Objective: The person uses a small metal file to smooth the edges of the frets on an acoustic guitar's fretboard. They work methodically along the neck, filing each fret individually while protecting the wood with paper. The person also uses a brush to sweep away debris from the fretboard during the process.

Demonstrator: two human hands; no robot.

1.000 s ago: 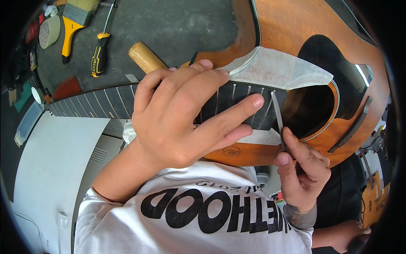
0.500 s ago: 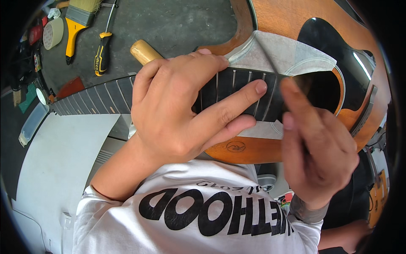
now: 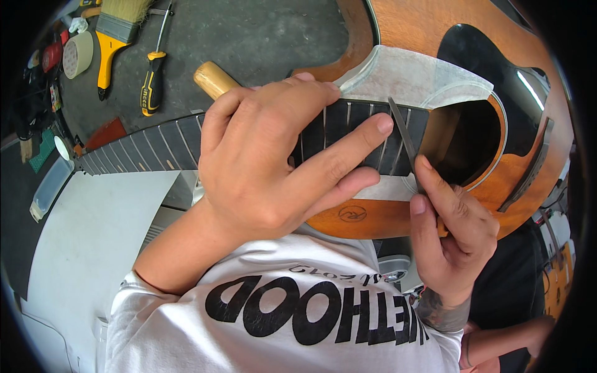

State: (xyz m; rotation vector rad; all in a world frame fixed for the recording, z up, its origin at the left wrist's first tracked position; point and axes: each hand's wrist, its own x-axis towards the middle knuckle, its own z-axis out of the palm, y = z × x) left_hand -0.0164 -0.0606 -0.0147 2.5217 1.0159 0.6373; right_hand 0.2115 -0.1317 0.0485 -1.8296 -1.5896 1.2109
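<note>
An acoustic guitar (image 3: pixel 398 18) lies across my view with whitish protective tape (image 3: pixel 435 74) beside the fingerboard and soundhole (image 3: pixel 466 143). My left hand (image 3: pixel 261 161) bears on the black fretted fingerboard (image 3: pixel 161 149), its middle fingers curled over the far edge, its index finger extended toward the upper frets. My right hand (image 3: pixel 454 242) pinches a narrow flat metal file (image 3: pixel 403 130), held at a slant over the last frets, just right of my left index fingertip.
A yellow brush (image 3: pixel 111 50), screwdriver (image 3: pixel 152 84), tape roll (image 3: pixel 78 56) and wooden handle (image 3: pixel 211 79) lie on the dark bench (image 3: pixel 249 37). A white board (image 3: pixel 81 248) is at lower left. Another person's arm (image 3: pixel 504 345) shows at lower right.
My right hand swung up and right with the file, blurred, then came back down and left. My left hand keeps its hold. The guitar sits slightly higher in view.
</note>
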